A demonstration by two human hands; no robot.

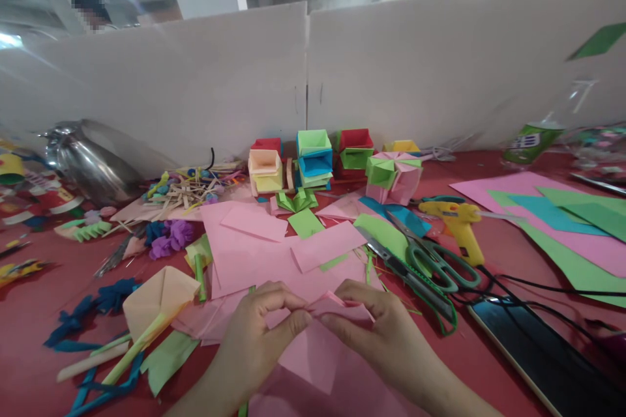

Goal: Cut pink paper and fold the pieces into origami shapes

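Between my two hands is a piece of folded pink paper (337, 307), held just above the table's front middle. My left hand (271, 332) pinches its left end between thumb and fingers. At the other end my right hand (374, 329) grips it the same way, with the thumb underneath and the fingers bent over the top. Loose pink paper sheets (235, 260) lie beneath and beyond the hands. A smaller pink strip (328, 245) rests on top of them, close to a green paper square (306, 224).
Right of my hands lie a utility knife (415, 283), scissors (435, 260), a yellow glue gun (457, 225) and a phone (533, 352) crossed by black cords. Folded paper boxes (314, 159) stand at the back. A metal jug (92, 163) leans at left; a bottle (538, 137) tilts at right.
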